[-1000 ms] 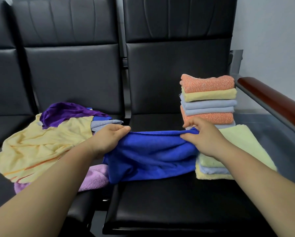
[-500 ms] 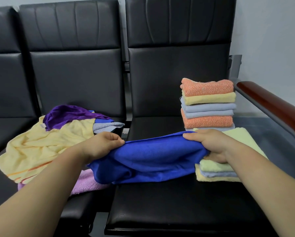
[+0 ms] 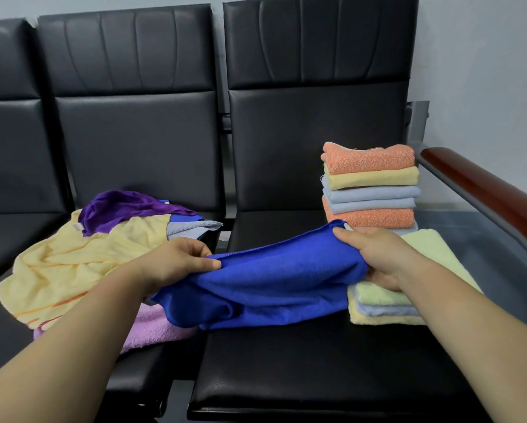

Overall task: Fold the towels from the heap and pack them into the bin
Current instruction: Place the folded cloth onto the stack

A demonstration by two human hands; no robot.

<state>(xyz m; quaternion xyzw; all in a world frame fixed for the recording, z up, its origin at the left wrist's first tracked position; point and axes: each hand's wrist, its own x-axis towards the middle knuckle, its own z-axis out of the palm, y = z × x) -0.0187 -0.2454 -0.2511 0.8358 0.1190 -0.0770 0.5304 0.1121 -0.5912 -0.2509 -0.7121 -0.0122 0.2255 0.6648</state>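
Mid-frame, the left hand (image 3: pixel 176 264) and right hand (image 3: pixel 369 254) are pinching the limp, light blue microfibre towel's (image 3: pixel 274 285) top edge; corners probably grip best.

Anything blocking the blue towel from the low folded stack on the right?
Nothing visible. The left hand and right hand grip the blue towel; its right end overlaps the low stack.

Blue towel (image 3: pixel 274 279) — matt cloth; seat (image 3: pixel 317 370) — glossy leatherette.
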